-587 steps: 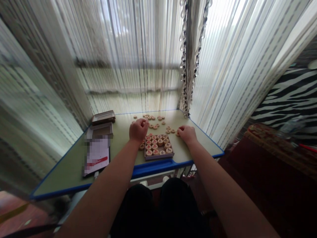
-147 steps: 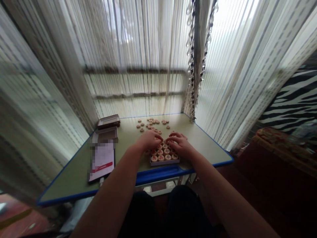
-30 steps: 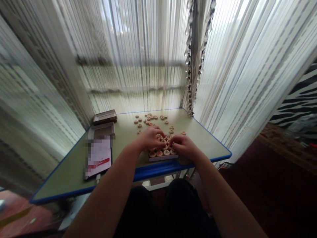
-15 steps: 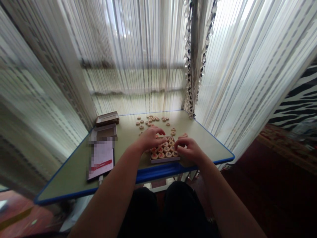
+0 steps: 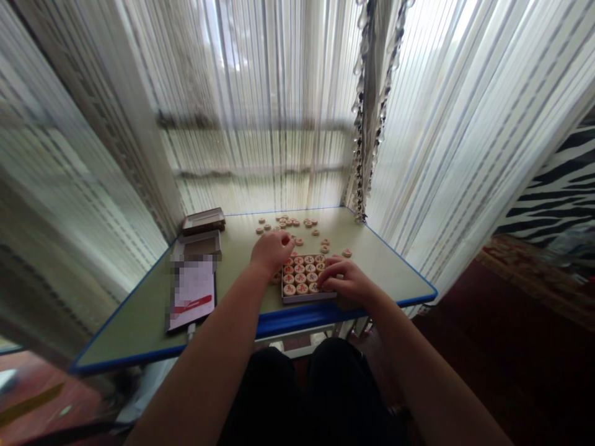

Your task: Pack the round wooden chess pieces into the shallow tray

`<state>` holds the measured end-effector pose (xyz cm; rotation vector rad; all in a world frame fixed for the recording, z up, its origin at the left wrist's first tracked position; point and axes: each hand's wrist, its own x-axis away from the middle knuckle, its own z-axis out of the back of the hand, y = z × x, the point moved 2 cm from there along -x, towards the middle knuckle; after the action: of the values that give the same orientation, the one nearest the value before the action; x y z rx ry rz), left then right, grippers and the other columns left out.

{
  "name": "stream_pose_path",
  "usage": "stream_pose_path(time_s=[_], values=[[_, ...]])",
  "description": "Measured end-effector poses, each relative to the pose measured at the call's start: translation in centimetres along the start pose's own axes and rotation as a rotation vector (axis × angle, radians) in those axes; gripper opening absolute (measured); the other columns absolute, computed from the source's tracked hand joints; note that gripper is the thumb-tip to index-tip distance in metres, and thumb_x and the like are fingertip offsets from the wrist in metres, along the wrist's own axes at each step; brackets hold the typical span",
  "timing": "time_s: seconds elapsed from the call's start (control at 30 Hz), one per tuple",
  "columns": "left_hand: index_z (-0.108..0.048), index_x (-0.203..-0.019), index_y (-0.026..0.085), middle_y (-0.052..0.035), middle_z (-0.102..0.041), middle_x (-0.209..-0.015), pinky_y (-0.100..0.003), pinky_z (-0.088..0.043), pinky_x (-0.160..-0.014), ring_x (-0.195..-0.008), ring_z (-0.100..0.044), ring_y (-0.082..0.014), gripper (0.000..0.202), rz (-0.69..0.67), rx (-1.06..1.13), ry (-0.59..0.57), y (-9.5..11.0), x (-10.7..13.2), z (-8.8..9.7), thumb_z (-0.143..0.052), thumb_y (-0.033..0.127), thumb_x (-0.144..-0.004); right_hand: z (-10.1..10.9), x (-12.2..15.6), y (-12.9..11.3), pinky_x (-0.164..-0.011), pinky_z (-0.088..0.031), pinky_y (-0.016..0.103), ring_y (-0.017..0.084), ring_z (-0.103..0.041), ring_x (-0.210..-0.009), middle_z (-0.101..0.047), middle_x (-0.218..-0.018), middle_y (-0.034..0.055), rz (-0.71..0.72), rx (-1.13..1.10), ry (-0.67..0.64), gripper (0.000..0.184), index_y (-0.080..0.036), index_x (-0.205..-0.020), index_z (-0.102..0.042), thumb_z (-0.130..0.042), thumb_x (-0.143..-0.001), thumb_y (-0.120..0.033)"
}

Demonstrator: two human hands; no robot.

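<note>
Shallow, pale-purple box [image 5: 309,300] is set between the left hand [image 5: 272,251] and right hand [image 5: 348,280]. The left is bunched, its hold hidden. The right, half open, is laid over round wooden pieces [image 5: 300,269] inside.

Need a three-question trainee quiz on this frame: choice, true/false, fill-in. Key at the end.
1. The right hand is at which side of the box of round pieces? A) left; B) right; C) far
2. True or false: the tablet-like device lies left of the box.
3. Fill in: the table edging is ____ in colour.

Key: 1. B; 2. true; 3. blue
</note>
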<state>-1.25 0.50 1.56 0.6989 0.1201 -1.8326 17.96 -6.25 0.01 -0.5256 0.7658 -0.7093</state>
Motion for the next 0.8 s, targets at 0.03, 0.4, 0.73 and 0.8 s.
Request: stream_pose_path(time_s=[0.03, 0.4, 0.73, 0.8], values=[[-0.064, -0.070, 0.018, -0.0059, -0.064, -0.077, -0.030, -0.043, -0.074, -0.077, -0.057, -0.0183, 0.028, 0.009, -0.013, -0.002, 0.0, 0.0, 0.0, -0.044, 0.036, -0.078, 0.0, 0.0, 0.0, -0.071, -0.036, 0.028, 0.014, -0.047, -0.072, -0.048, -0.062, -0.0003, -0.002, 0.000, 0.004, 0.015, -0.020, -0.066, -0.071, -0.057, -0.070, -0.014], [-0.065, -0.071, 0.018, -0.0082, -0.064, -0.072, -0.029, -0.042, -0.062, -0.069, -0.058, -0.0191, 0.031, 0.197, -0.096, 0.040, -1.0, 0.3, -0.2, -0.041, 0.036, -0.078, 0.5, -0.2, 1.3, -0.066, -0.040, 0.026, 0.012, -0.050, -0.065, -0.058, -0.070, 0.0013, -0.108, -0.003, 0.319, 0.019, -0.017, -0.083, -0.068, -0.053, -0.074, -0.025], [-0.064, -0.078, 0.018, -0.0102, -0.066, -0.077, -0.030, -0.043, -0.065, -0.074, -0.059, -0.0208, 0.025, 0.373, -0.036, -0.054, -2.2, 0.6, -0.9, -0.044, 0.032, -0.076, 1.1, -0.6, 5.4, -0.093, -0.035, 0.038, 0.022, -0.054, -0.093, -0.064, -0.094, 0.0108, -0.363, 0.423, 0.585, 0.034, -0.014, -0.088, -0.069, -0.045, -0.065, -0.008], [-0.064, -0.079, 0.018, -0.0091, -0.065, -0.077, -0.030, -0.043, -0.066, -0.073, -0.058, -0.0198, 0.026, 0.312, 0.004, -0.029, -1.9, 0.5, -0.9, -0.044, 0.033, -0.077, 0.8, -0.7, 5.8, -0.092, -0.037, 0.037, 0.022, -0.055, -0.093, -0.065, -0.094, 0.0111, -0.376, 0.430, 0.514, 0.034, -0.014, -0.087, -0.069, -0.045, -0.063, -0.007]])
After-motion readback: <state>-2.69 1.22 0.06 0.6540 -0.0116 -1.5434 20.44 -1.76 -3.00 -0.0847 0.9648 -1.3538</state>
